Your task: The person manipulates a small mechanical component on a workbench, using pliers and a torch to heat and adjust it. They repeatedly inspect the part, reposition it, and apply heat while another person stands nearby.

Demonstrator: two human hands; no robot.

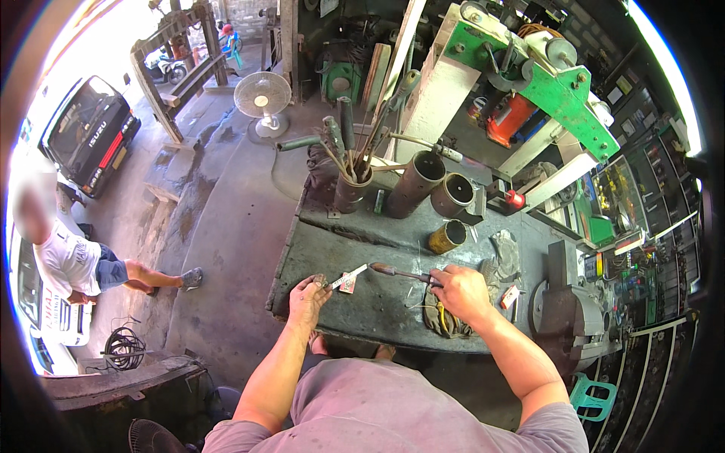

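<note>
Workbench edge (381, 340) near both hands (309, 301) (461, 293)

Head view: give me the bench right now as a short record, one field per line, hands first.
Left hand: holds white strip
Right hand: holds brown-tipped tool
Tip: near strip's end, contact unclear
Behind strip: red-white pack
Beside right hand: yellow-handled tool on cloth
Beyond hands: yellow cylinder, dark cylinders, tool pot

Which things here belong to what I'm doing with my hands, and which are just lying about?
Likely in use:
pale strip, in left hand
dark-tipped tool, in right hand

Seemingly just lying about:
yellow cylinder
tall dark tube
white fan
</note>
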